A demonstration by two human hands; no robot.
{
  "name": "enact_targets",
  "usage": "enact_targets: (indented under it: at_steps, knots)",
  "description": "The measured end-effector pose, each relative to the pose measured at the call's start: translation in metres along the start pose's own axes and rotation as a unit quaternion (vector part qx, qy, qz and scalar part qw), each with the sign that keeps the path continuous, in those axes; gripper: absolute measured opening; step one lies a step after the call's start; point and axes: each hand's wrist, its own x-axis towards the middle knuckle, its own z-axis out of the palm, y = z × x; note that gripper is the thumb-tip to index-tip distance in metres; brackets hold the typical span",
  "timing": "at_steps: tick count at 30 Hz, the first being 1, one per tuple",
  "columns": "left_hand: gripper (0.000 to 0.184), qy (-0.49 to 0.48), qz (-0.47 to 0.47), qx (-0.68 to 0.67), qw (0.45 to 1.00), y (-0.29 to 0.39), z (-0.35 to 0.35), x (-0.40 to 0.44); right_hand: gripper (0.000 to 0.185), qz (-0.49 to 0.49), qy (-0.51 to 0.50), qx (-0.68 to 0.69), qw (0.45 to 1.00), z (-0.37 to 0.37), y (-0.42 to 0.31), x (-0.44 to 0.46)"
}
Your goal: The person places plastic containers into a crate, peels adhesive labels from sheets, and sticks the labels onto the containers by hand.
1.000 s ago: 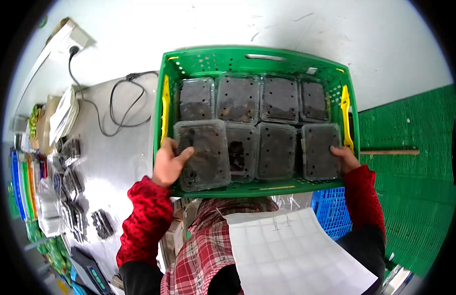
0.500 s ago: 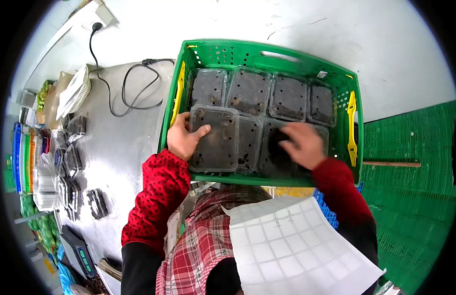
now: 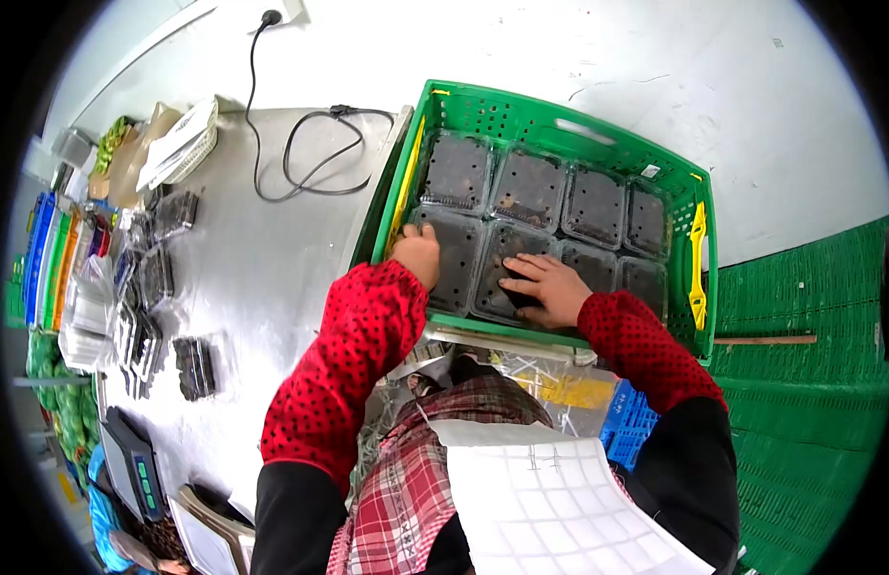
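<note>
Clear boxes (image 3: 458, 168) in a green crate (image 3: 526, 125)
Right hand (image 3: 550, 290) lies on one, fingers spread; left hand (image 3: 418, 255) is at another's edge, whether pinching I cannot tell

Black dots speckle red sleeves (image 3: 353, 335) against a green crate (image 3: 535, 117) with yellow handles (image 3: 698, 264) and clear boxes (image 3: 593, 206) showing near-black contents. Below, a garment (image 3: 415, 498) wears red-and-white plaid beside a white sheet (image 3: 540, 494) squared in pale grey, a blue crate (image 3: 634, 426) and green panels (image 3: 799, 402); a black cord (image 3: 256, 105) crosses a silver-grey tabletop (image 3: 238, 268).
</note>
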Motion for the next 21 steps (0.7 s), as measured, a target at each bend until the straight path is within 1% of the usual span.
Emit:
enact_targets:
  at_steps: [1, 2, 3, 4, 5, 6, 7, 8, 9, 10, 11, 12, 13, 14, 15, 16, 17, 18, 19, 20, 21]
  knots:
    - [0.048, -0.038, 0.011, 0.001, 0.999, -0.002, 0.005, 0.003, 0.059, 0.001, 0.014, 0.019, 1.0, -0.002, 0.0, 0.001]
    - [0.048, -0.007, 0.04, -0.017, 0.999, -0.002, 0.011, 0.0, 0.056, 0.0, 0.059, 0.056, 0.997, -0.008, 0.002, -0.001]
    - [0.047, 0.023, 0.069, -0.032, 0.997, 0.003, -0.013, -0.006, 0.052, 0.034, 0.106, 0.041, 0.993, -0.029, 0.001, -0.005]
    - [0.042, 0.123, 0.089, -0.118, 0.981, 0.013, -0.04, -0.018, 0.048, 0.132, 0.229, 0.054, 0.963, -0.035, 0.005, -0.022]
    - [0.036, 0.219, 0.102, -0.201, 0.949, 0.02, -0.064, -0.038, 0.046, 0.283, 0.318, 0.046, 0.904, -0.035, 0.016, -0.044]
    - [0.029, 0.246, 0.114, -0.262, 0.926, 0.022, -0.081, -0.064, 0.051, 0.372, 0.355, -0.006, 0.858, -0.034, 0.035, -0.074]
    - [0.021, 0.271, 0.114, -0.318, 0.901, 0.023, -0.088, -0.096, 0.06, 0.41, 0.342, -0.156, 0.831, -0.02, 0.061, -0.114]
    - [0.017, 0.216, 0.093, -0.345, 0.908, 0.018, -0.08, -0.128, 0.072, 0.519, 0.259, -0.132, 0.804, 0.006, 0.101, -0.162]
    - [0.014, 0.162, 0.071, -0.374, 0.911, 0.009, -0.065, -0.161, 0.08, 0.628, 0.165, 0.048, 0.759, 0.016, 0.13, -0.19]
    - [0.014, 0.098, -0.036, -0.391, 0.915, 0.006, -0.042, -0.191, 0.083, 0.615, 0.138, 0.104, 0.769, 0.021, 0.145, -0.207]
    - [0.026, 0.022, -0.221, -0.487, 0.845, -0.004, 0.005, -0.221, 0.085, 0.603, 0.117, 0.157, 0.773, 0.023, 0.15, -0.21]
    - [0.032, 0.042, -0.374, -0.559, 0.739, -0.016, 0.039, -0.246, 0.085, 0.594, 0.11, 0.159, 0.781, 0.024, 0.143, -0.198]
    - [0.039, 0.063, -0.505, -0.614, 0.603, -0.029, 0.062, -0.261, 0.084, 0.616, 0.095, 0.081, 0.778, 0.021, 0.134, -0.186]
    - [0.039, 0.07, -0.508, -0.614, 0.6, -0.039, 0.075, -0.27, 0.082, 0.635, 0.082, 0.001, 0.768, 0.014, 0.123, -0.171]
    - [0.044, 0.093, -0.565, -0.606, 0.552, -0.046, 0.085, -0.279, 0.082, 0.628, 0.079, -0.002, 0.774, 0.008, 0.11, -0.154]
    - [0.049, 0.115, -0.619, -0.595, 0.499, -0.047, 0.092, -0.29, 0.077, 0.578, 0.163, -0.052, 0.798, 0.001, 0.097, -0.139]
    - [0.049, 0.119, -0.624, -0.596, 0.491, -0.049, 0.103, -0.295, 0.072, 0.521, 0.245, -0.101, 0.812, -0.002, 0.089, -0.126]
    - [0.046, 0.222, -0.567, -0.569, 0.552, -0.05, 0.113, -0.29, 0.058, 0.428, 0.299, -0.11, 0.846, 0.009, 0.095, -0.112]
    - [0.043, 0.32, -0.499, -0.53, 0.607, -0.053, 0.118, -0.283, 0.056, 0.349, 0.334, -0.089, 0.871, 0.004, 0.074, -0.08]
    - [0.033, 0.273, -0.509, -0.579, 0.576, -0.054, 0.094, -0.277, 0.054, 0.269, 0.368, -0.068, 0.888, -0.001, 0.033, -0.039]
    - [0.033, 0.277, -0.507, -0.58, 0.574, -0.056, 0.088, -0.273, 0.051, 0.211, 0.38, -0.044, 0.899, -0.01, -0.004, -0.004]
